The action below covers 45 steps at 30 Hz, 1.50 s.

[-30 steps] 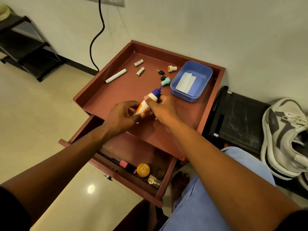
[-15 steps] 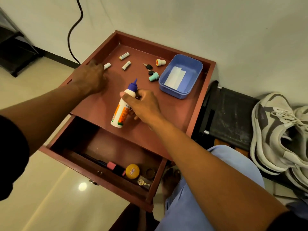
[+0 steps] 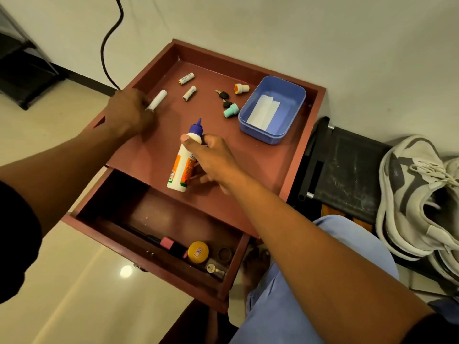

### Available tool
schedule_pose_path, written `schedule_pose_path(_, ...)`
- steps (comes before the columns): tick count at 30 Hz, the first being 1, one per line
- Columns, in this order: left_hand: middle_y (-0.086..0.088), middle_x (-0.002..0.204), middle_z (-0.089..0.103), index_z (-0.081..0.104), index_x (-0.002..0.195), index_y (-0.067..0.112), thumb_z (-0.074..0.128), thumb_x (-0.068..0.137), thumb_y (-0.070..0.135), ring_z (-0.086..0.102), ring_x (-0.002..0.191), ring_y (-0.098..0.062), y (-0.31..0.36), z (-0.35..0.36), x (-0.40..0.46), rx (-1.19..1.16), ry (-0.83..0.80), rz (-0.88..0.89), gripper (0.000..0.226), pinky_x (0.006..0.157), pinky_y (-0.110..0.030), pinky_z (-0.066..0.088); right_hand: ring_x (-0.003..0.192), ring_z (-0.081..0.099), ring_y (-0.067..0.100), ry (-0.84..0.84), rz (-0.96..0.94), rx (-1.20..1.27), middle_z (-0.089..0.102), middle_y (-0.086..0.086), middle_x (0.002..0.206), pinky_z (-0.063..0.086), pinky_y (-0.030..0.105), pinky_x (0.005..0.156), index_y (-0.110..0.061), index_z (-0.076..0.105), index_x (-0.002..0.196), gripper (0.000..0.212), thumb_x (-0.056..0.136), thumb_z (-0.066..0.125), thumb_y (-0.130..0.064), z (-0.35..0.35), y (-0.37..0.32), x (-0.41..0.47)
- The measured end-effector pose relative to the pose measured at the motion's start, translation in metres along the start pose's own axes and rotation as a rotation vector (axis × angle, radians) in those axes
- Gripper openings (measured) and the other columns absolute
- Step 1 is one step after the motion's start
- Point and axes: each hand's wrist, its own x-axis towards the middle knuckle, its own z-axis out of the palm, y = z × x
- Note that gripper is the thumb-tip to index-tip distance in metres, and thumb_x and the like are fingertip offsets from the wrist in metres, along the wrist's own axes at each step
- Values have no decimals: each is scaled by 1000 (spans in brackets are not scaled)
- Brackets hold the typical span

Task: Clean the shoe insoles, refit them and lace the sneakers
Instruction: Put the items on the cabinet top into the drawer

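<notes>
Left hand (image 3: 131,112) has left glue bottle (image 3: 183,160), now grips white marker (image 3: 157,100) at bench (image 3: 260,170) far edge. Right hand (image 3: 213,160) fingers grip bottle neck. Sneakers (image 3: 419,194) well right.

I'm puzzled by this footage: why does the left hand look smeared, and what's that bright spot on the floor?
Head view: the left hand over the white marker is motion-blurred, while the right hand gripping the glue bottle is sharp; the spot is lamp glare on glossy tile; wide-angle distortion bends the table edges.
</notes>
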Motion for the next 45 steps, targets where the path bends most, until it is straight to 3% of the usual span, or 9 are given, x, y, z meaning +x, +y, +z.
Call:
schedule_pose_path(6,-3,101,71,77,113,19,77,88,14,62,89,-20,-23,-39,-48,-149,-105,145,25,79,-35,48,86,71,31,-177,110,118,63,17,106,63,46,60,-6,54,123,45,101,56,-45,2,-5,-30)
schedule_pose_path(10,7,89,77,80,101,32,84,82,13,71,80,-18,-54,-74,-80,-133,-379,207,27,76,-47,62,91,69,35,-361,153,20,61,16,111,61,59,71,-10,49,127,44,102,52,-47,12,-4,-51)
schedule_pose_path(14,23,92,74,78,92,43,85,79,8,65,81,5,-78,-90,-114,-9,-594,292,38,64,-14,50,94,68,37,-578,204,-72,60,18,117,62,47,58,-11,43,131,40,99,62,-27,24,-3,-74)
schedule_pose_path(18,24,101,69,77,101,44,81,84,20,62,81,7,-98,-64,-140,213,-728,292,30,66,-12,45,96,70,44,-683,234,-343,61,26,122,63,46,62,-18,39,130,54,89,73,-10,43,15,-84)
schedule_pose_path(25,14,114,67,73,113,35,74,85,21,57,93,-3,-109,10,-153,454,-691,380,31,79,-19,51,102,63,30,-565,98,-847,59,12,119,52,35,74,-11,43,136,52,90,67,-15,69,54,-76)
schedule_pose_path(29,11,117,62,71,116,37,75,87,28,51,97,-5,-115,46,-147,431,-725,334,30,74,-17,42,121,54,41,-410,-7,-1011,48,20,139,47,38,87,-7,22,154,71,95,60,-17,82,89,-68)
schedule_pose_path(35,9,111,64,73,107,30,76,86,17,60,94,-8,-129,81,-145,176,-732,101,25,74,-17,46,114,60,36,-226,-18,-908,57,16,129,46,34,78,-8,42,139,52,94,67,-20,90,100,-34)
schedule_pose_path(40,7,112,70,78,108,26,70,91,8,66,97,-11,-123,83,-144,137,-878,50,26,83,-21,56,126,55,33,-210,67,-808,53,15,142,47,35,98,-14,35,152,64,95,66,-16,95,108,-11)
schedule_pose_path(45,7,118,68,78,112,25,64,93,3,66,107,-16,-123,82,-141,141,-943,34,32,94,-30,57,127,55,34,-203,74,-812,53,15,144,46,36,98,-13,37,150,64,95,67,-15,104,120,5)
